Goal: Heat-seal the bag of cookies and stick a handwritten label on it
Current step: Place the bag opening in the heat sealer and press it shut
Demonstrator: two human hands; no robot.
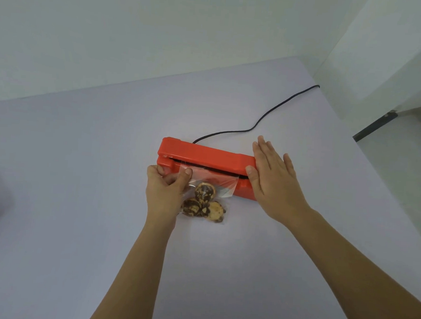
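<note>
My left hand [164, 188] pinches the bag [203, 183]; my flat right hand [274, 180] rests on the sealer [205, 151]; slack film may seal wrinkled.

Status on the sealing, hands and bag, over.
Left hand pinches bag, left edge. Right hand flat on red sealer, right end. Bag mouth in the slot, cookies outside. Nothing in the way.

This is looking like a plain indoor work corner, possibly a home or small studio: a pale lilac tabletop [81, 163] is sitting against bare white walls [114, 30], and an orange plastic heat sealer [205, 154] is trailing its black power cord [251, 129] across it.
</note>
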